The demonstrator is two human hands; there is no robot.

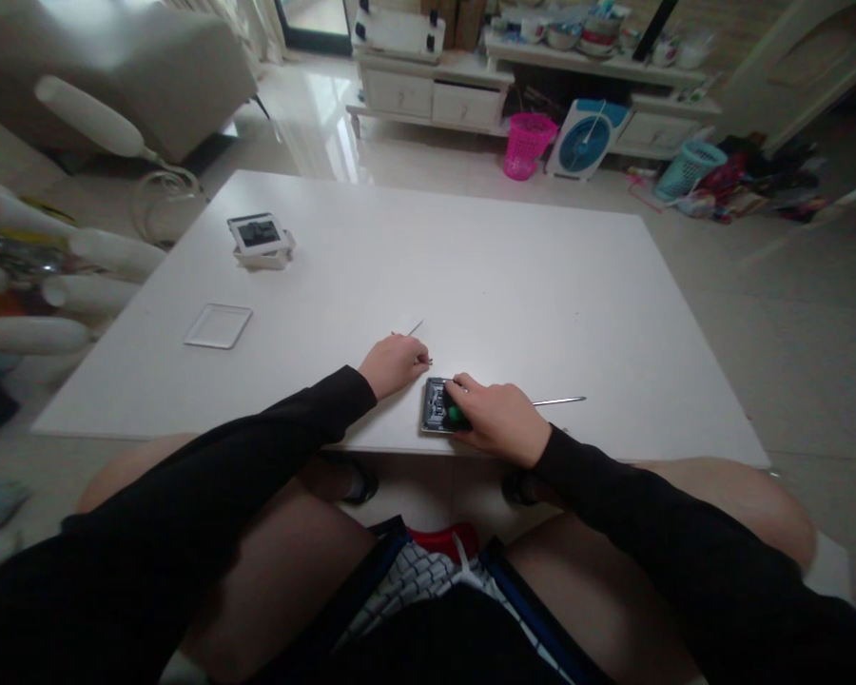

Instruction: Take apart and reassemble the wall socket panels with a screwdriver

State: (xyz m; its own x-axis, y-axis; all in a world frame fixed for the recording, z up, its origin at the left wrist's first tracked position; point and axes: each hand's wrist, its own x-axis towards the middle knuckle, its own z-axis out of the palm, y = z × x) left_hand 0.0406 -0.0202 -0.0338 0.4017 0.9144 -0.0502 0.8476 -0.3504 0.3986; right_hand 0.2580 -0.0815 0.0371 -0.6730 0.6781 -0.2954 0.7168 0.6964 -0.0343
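Landmark: the dark switch module (435,406) lies at the near edge of the white table (542,285).
My right hand (497,419): knuckles up, wrapped around a green-handled screwdriver (514,407), resting on the module's right side; the shaft points right.
My left hand (394,364): just beyond-left of the module, fingers curled, pinching something small.
Farther left of the module: a flat white cover plate (218,325).
Farthest: another switch unit (261,240).

— What's past the white desk (471,257)?
— Glossy pale floor (314,114) catching light; a low white cabinet (428,95) along the top, a pink basket (526,145) and blue fan (586,138) beside it.
— Upper left?
— A grey sofa (135,76).
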